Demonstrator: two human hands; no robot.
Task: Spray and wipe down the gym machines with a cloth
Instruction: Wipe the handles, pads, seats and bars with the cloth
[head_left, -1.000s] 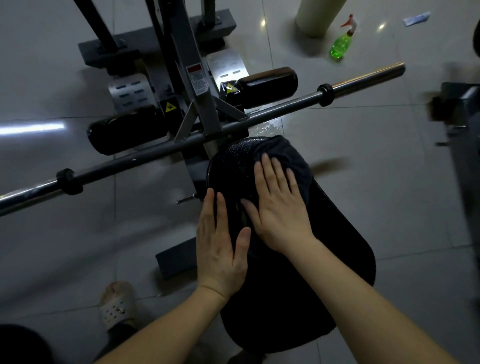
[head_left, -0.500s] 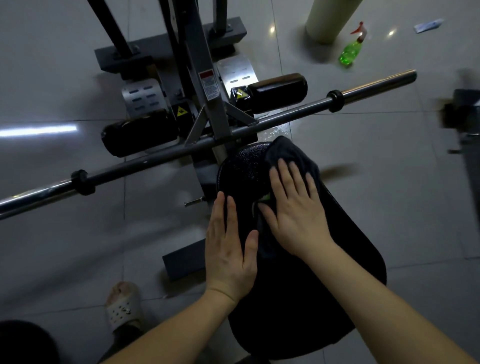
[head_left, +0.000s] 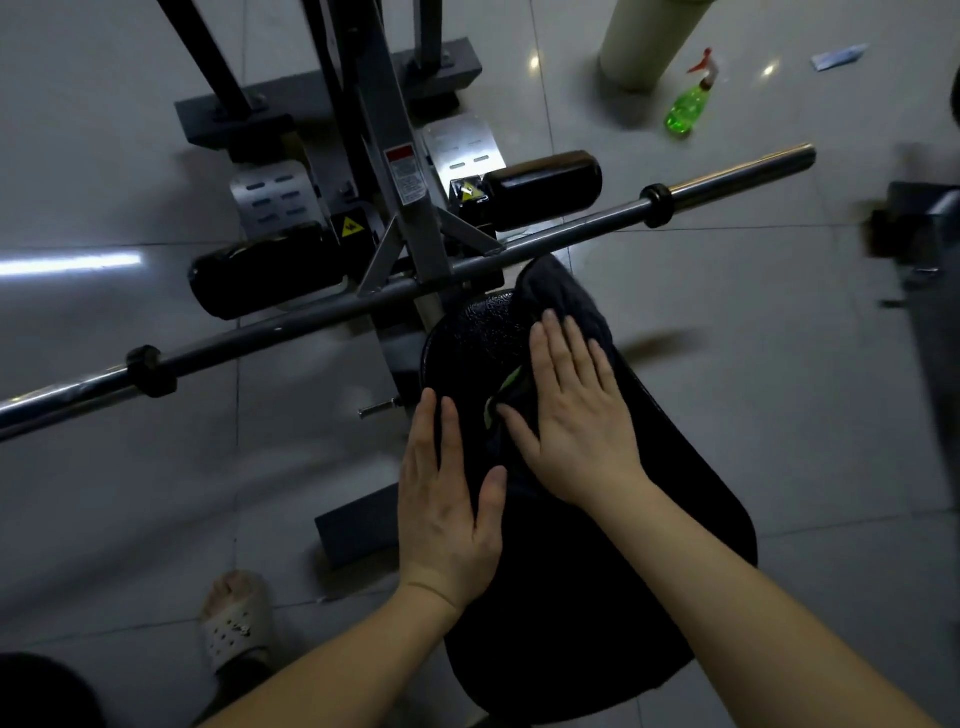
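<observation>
A black padded seat (head_left: 691, 525) of a grey gym machine (head_left: 405, 208) fills the middle of the view. A dark cloth (head_left: 566, 296) with a green tag lies over the seat's far end. My right hand (head_left: 576, 421) presses flat on the cloth with straight fingers. My left hand (head_left: 447, 499) lies flat on the seat's left edge, fingers straight, thumb beside the cloth. A green spray bottle (head_left: 688, 106) with a red trigger stands on the floor at the far right, away from both hands.
A long steel bar (head_left: 311, 327) with black collars crosses just beyond the seat. Two black roller pads (head_left: 545, 187) and metal footplates sit behind it. A pale column (head_left: 644, 41) stands by the bottle. Another dark machine (head_left: 924, 244) is at the right edge. My sandalled foot (head_left: 236, 618) is at lower left.
My right hand has slid the cloth slightly to the right across the seat's far end, uncovering a green tag. My left hand stays flat on the seat edge.
</observation>
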